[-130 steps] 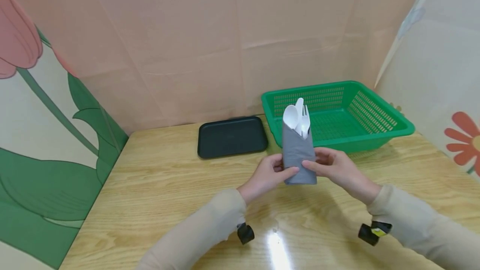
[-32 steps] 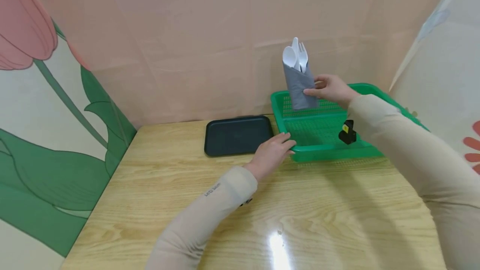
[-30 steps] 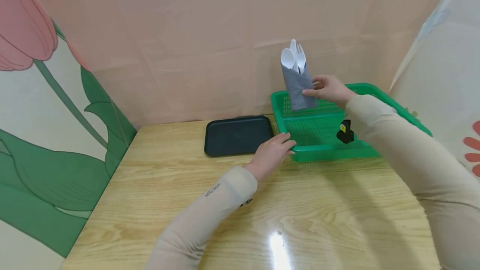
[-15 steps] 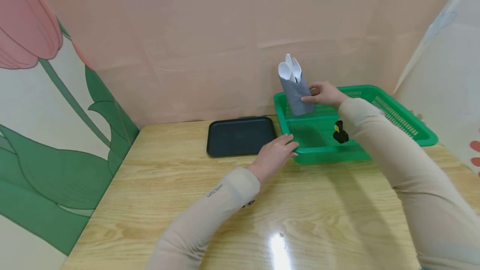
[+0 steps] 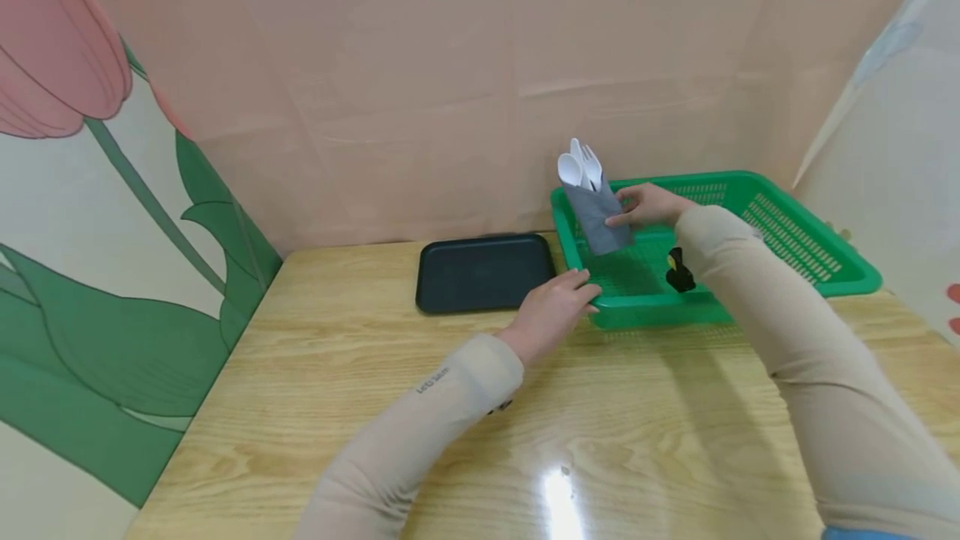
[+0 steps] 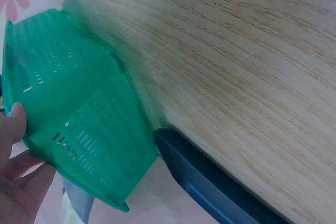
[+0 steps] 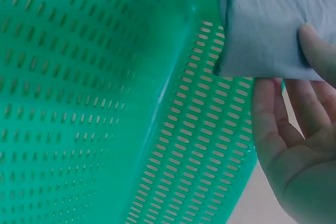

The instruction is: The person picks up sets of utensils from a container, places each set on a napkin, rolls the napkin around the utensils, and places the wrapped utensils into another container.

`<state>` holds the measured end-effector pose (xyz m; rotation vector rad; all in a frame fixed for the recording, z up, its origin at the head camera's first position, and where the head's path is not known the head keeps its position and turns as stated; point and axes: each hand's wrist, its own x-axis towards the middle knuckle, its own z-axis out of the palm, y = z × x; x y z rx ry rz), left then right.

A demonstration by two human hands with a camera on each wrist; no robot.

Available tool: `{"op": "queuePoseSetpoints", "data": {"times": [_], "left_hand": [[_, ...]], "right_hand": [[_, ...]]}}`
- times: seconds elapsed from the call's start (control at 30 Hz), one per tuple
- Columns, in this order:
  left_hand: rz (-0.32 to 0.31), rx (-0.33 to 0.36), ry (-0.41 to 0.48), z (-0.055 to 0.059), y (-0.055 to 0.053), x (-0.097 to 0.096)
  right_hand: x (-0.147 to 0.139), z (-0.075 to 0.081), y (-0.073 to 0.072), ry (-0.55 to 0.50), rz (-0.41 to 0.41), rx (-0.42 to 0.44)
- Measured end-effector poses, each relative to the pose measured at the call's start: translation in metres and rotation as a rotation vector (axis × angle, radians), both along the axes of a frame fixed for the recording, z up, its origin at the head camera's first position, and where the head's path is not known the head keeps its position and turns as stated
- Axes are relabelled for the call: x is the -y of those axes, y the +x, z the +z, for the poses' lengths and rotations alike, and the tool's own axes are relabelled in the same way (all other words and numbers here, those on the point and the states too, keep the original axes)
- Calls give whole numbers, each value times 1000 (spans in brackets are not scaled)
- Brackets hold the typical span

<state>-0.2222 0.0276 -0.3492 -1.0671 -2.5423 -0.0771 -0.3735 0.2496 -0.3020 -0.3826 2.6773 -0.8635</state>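
A folded grey napkin pouch (image 5: 597, 219) holds a white spoon (image 5: 569, 169), knife (image 5: 575, 150) and fork (image 5: 592, 163), heads up. My right hand (image 5: 651, 205) pinches the pouch at its right side, thumb in front and fingers behind. It hangs tilted left over the left part of the green basket (image 5: 675, 309). In the right wrist view the napkin (image 7: 268, 30) is close to the slotted basket wall; whether it touches cannot be told. My left hand (image 5: 551, 311) grips the basket's near left corner, thumb and fingers on either side of the rim in the left wrist view.
A black tray (image 5: 483, 273) lies left of the basket, close to its wall. Both are on a wooden table (image 5: 337, 390), against a pink backdrop (image 5: 390, 107). A decorated panel (image 5: 97, 332) stands at the left. Inside the basket only bare green mesh shows.
Earlier both hands held the pouch in front of the basket. The left hand then went to the basket corner. The right hand raised the pouch over the basket and has since lowered it.
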Motion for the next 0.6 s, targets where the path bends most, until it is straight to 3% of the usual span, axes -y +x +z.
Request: {"op": "queuePoseSetpoints", "data": {"times": [0.2,0.6], "left_hand": [[7,-7,-3,2,1,-1],[7,-34,-4,1,0,-2]], "right_hand": [[-3,-12,-1,10,33,103],[-7,-33,-2,-11,87,425]]}}
